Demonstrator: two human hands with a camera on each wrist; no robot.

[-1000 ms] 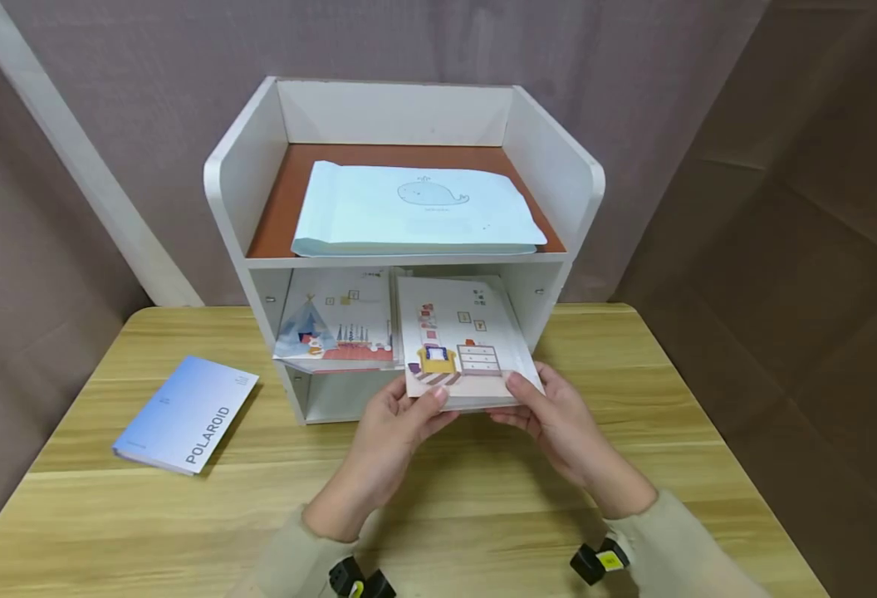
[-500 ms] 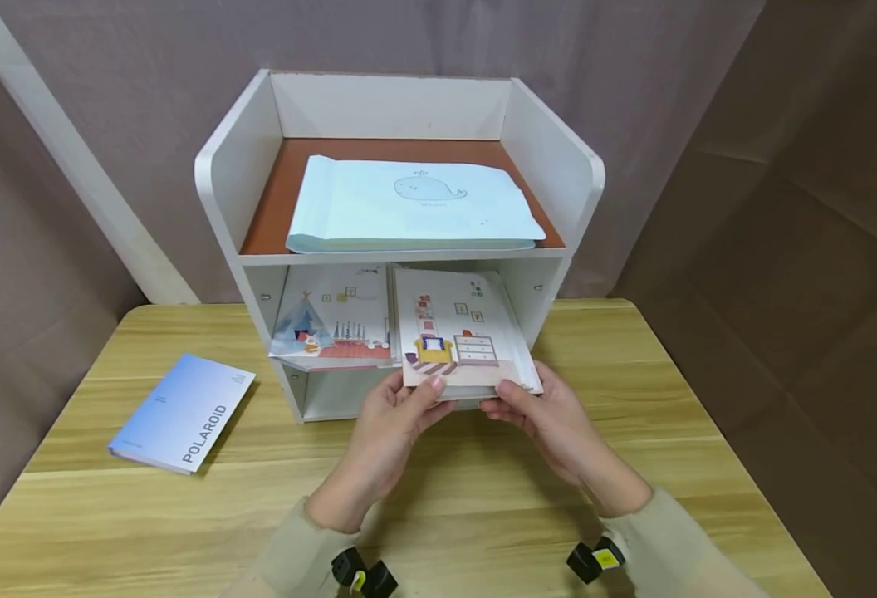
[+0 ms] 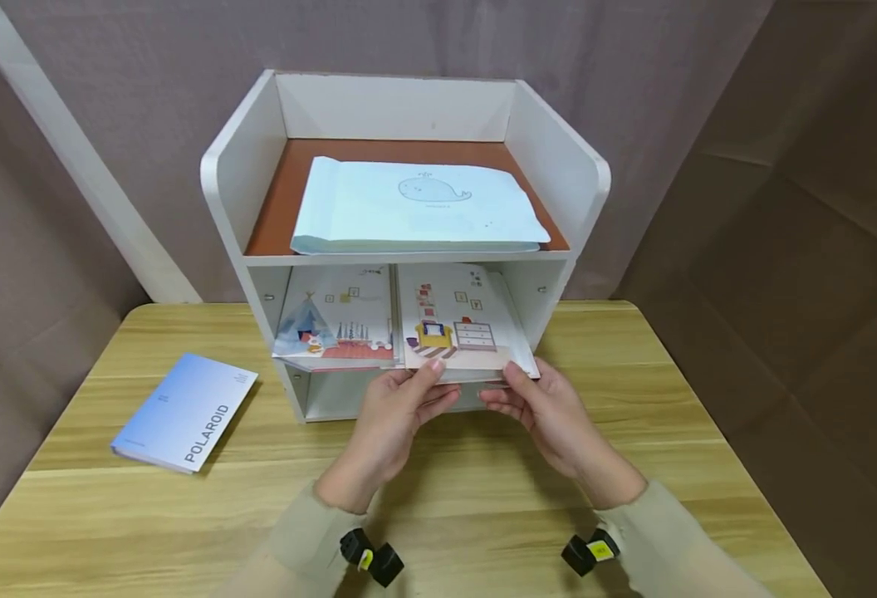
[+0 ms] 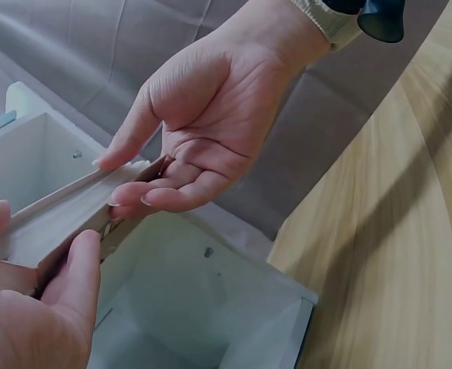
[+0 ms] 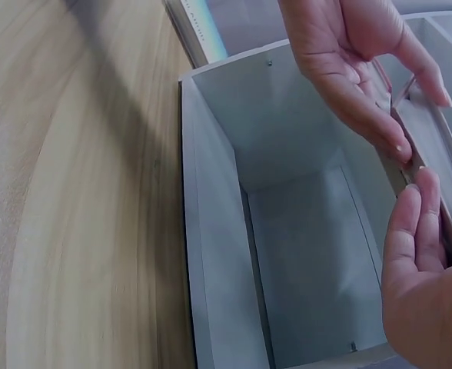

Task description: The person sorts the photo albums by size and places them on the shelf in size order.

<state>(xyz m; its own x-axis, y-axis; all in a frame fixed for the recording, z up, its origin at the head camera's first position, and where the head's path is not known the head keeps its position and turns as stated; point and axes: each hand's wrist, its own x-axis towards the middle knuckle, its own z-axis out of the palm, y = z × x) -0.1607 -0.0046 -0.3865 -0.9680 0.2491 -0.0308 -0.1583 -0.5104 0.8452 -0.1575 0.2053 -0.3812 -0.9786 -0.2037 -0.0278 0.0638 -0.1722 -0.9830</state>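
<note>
In the head view, a white picture book with a drawn yellow armchair and drawers lies mostly inside the middle shelf, its front edge sticking out a little. My left hand pinches that edge near its left corner, thumb on the cover and fingers below. At the right corner my right hand holds it the same way. The left wrist view shows the page block between both hands. Close on the left is another picture book, with a blue tent on its cover.
A white shelf unit stands at the back of the wooden table. On its top level lies a pale blue whale-printed package. A blue-and-white POLAROID book lies on the table at left. The bottom compartment is below the hands.
The armchair picture book has slid farther back into the middle shelf, beside the tent book, and lies flatter. Both hands have moved forward with it, still holding its front edge.
</note>
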